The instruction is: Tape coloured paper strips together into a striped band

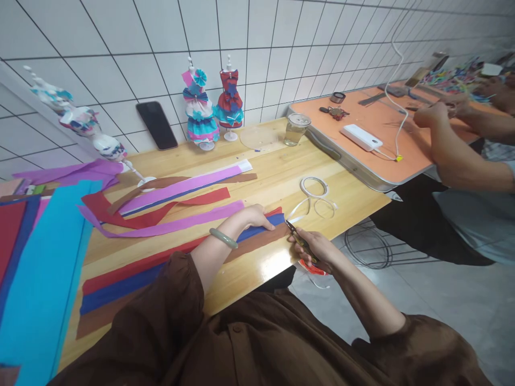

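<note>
My left hand, with a green bangle at the wrist, presses the right end of a blue crepe paper strip, its thumb on top and the other fingers partly hidden. A red strip lies along the blue one's far side and a brown strip along its near side; my left forearm covers part of them. My right hand is closed around dark scissors. Their tip points at the blue strip's end, beside a thin white tape piece.
A tape roll lies beyond my right hand. More strips, a turquoise sheet, doll-dress stands, a phone and a lidded cup are around. At the orange table, a co-worker's hands work near a power bank.
</note>
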`<control>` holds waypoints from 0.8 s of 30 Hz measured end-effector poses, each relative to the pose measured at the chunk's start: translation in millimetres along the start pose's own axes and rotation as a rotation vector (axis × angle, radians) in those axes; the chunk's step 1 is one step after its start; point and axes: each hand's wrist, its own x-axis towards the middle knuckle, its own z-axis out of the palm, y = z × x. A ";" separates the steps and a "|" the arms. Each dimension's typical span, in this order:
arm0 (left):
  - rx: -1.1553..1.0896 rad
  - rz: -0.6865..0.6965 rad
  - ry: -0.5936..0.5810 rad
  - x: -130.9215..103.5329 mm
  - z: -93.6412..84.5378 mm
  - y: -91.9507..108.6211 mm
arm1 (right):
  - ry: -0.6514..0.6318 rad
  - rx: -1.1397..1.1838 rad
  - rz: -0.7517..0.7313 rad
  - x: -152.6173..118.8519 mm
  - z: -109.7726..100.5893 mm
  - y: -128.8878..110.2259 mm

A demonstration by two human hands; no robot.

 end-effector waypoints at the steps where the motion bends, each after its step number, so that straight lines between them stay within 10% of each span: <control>1: 0.003 0.005 0.002 0.2 -0.2 0.2 | 0.010 -0.019 -0.006 -0.6 1.2 -1.4; 24: -0.023 0.030 0.003 -0.2 0.3 -1.5 | 0.043 -0.018 0.017 -1.8 6.6 -3.1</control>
